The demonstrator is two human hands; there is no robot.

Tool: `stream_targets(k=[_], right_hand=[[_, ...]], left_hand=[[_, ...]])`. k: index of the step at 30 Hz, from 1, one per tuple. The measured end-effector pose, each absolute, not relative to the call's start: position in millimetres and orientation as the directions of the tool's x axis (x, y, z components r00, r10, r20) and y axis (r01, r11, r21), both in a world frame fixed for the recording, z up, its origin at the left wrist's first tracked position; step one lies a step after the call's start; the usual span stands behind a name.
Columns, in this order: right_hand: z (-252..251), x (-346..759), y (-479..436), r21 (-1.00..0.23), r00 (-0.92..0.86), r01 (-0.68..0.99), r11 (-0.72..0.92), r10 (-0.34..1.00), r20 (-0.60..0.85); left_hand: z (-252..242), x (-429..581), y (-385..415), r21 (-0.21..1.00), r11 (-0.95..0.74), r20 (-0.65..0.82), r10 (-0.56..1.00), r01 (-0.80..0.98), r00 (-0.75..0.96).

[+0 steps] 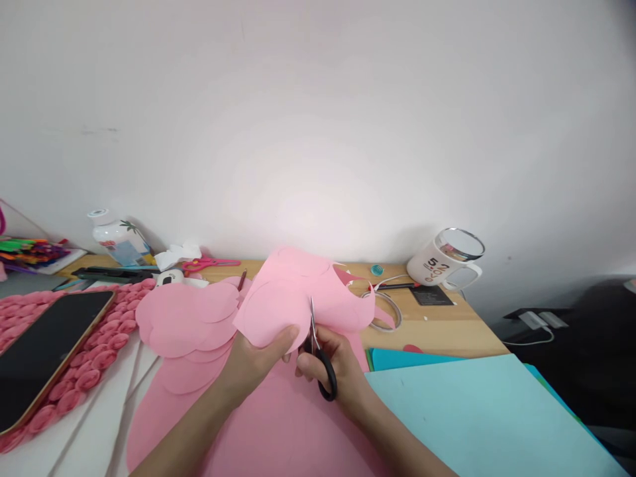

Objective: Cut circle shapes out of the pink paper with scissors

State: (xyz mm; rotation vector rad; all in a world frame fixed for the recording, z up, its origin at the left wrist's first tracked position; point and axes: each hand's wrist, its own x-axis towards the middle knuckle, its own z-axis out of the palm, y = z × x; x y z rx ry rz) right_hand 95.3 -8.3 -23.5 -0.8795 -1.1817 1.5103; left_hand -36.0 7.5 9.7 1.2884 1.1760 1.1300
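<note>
My left hand (pixel 265 354) pinches the lower edge of a pink paper sheet (pixel 278 305), thumb on top, holding it raised above the table. Faint curved outlines show on this sheet. My right hand (pixel 335 364) grips black-handled scissors (pixel 325 374), whose blades point upward and lie at the sheet's cut edge. Under and left of my left hand are several overlapping scalloped pink paper pieces (pixel 186 318). Larger pink paper (pixel 293 424) lies beneath both forearms. Pink offcuts hang or lie just right of the sheet.
At right stand a white mug (pixel 437 258), a tape roll (pixel 390 311) and light blue paper sheets (pixel 477 404). Pink scissors (pixel 206 264), a white bottle (pixel 119 238) and a phone (pixel 54 351) on a pink textured mat are at left. A wall (pixel 318 132) rises behind.
</note>
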Motion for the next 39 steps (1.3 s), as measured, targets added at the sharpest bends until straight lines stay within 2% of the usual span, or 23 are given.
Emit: stream_targets(k=[13,18,23,34,39], right_hand=[[-25.7,96.3,-9.5,-0.979,-0.212,-0.191,-0.074,0.977,-0.033],[-26.4,95.7,-9.1,-0.977,-0.204,-0.2,-0.076,0.978,-0.034],[-27.7,94.8,-9.1,-0.974,-0.205,-0.197,-0.109,0.976,-0.068],[-30.6,96.1,-8.9,-0.974,-0.223,-0.212,-0.079,0.974,-0.031],[-29.1,94.9,-9.1,-0.975,-0.214,-0.202,-0.096,0.975,-0.052]], left_hand=[[8.2,-36.8,9.5,0.999,-0.019,0.018,1.0,0.043,0.009],[5.5,-42.8,13.2,0.996,-0.022,0.013,0.995,0.081,0.103],[5.5,-44.3,13.8,0.996,-0.022,0.015,0.996,0.084,0.09],[6.1,-44.8,14.9,0.994,-0.012,0.006,0.998,0.104,0.06],[4.2,-45.0,15.4,0.993,-0.085,0.08,0.995,0.079,0.061]])
